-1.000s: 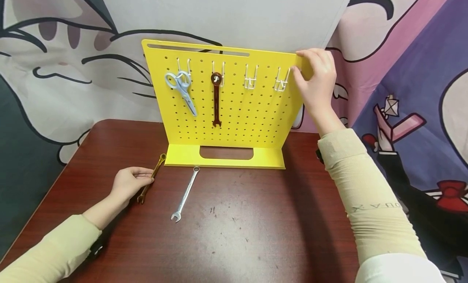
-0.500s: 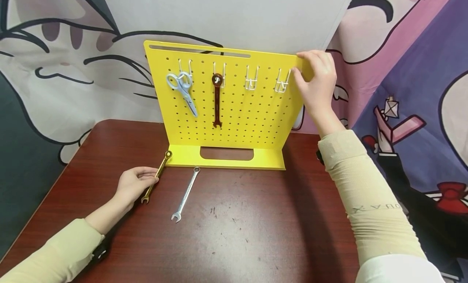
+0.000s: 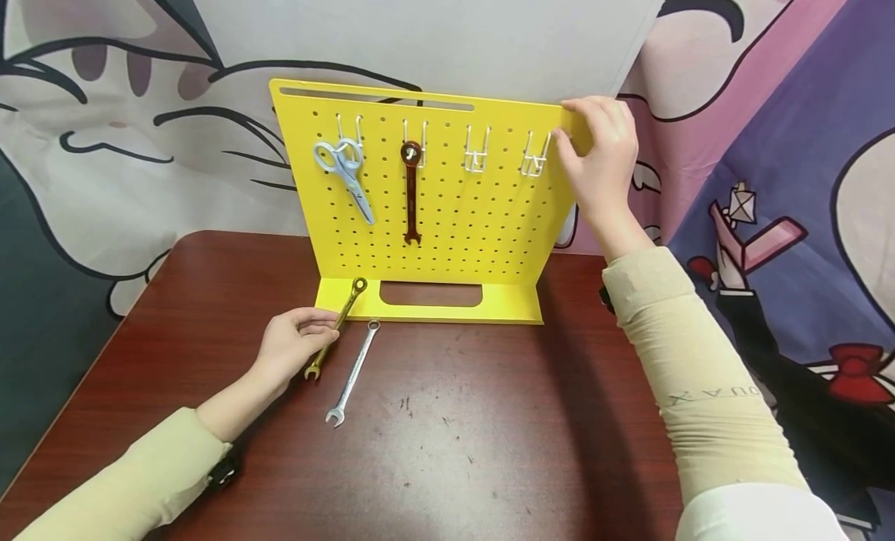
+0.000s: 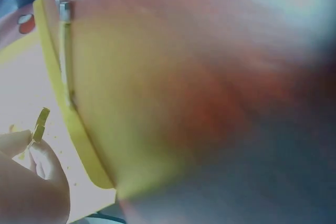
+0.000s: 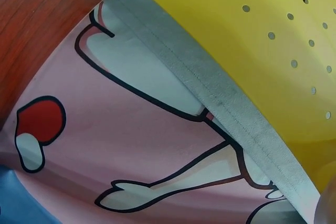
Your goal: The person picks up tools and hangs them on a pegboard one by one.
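Note:
Between thumb and fingers my left hand [image 3: 297, 343] pinches a gold wrench [image 3: 353, 291] by its middle, its ring end up over the base of the yellow pegboard [image 3: 482, 230]. In the left wrist view one end of that gold wrench [image 4: 40, 124] pokes out past the fingers. Just right of it a silver wrench [image 3: 355, 370] lies on the table. My right hand [image 3: 603, 152] grips the pegboard's upper right edge. Light blue scissors [image 3: 347, 172] and a dark reddish-brown wrench [image 3: 411, 195] hang on the board's two left hooks.
Two white wire hooks, a middle one [image 3: 477, 151] and a right one [image 3: 535, 156], carry nothing. The dark red-brown table [image 3: 447, 440] spreads in front of the board. Behind it hangs printed cartoon cloth [image 3: 175, 160].
My left hand has moved right and slightly up with the gold wrench, from left of the board to its front left base. The right hand stays on the board's edge.

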